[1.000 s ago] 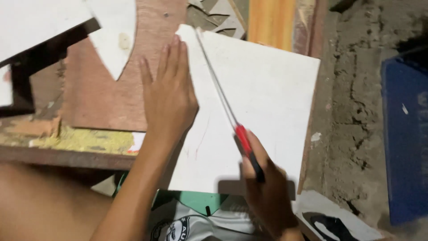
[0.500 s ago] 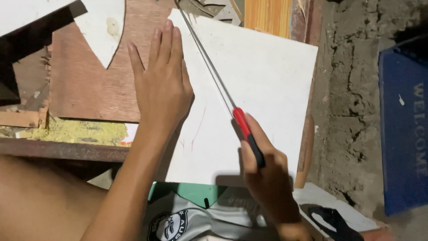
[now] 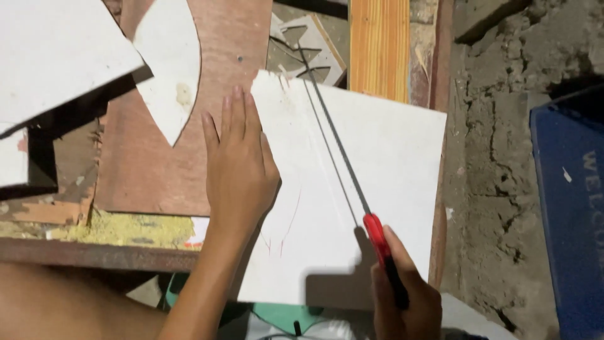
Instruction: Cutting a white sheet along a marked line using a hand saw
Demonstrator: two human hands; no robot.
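Board (image 3: 377,189), big and white, lies on the brown bench (image 3: 157,157), its near end hanging off. Left hand (image 3: 239,170) presses it flat, fingers spread. Right hand (image 3: 402,302) grips the saw (image 3: 343,157), now pulled nearer, so the cut goes on.

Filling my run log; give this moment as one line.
left hand flat on white board | right hand grips red-handled saw | blade across board

White board (image 3: 371,189), faint reddish lines; saw handle (image 3: 384,252) red and black; mat (image 3: 572,208) blue, possibly lettered.
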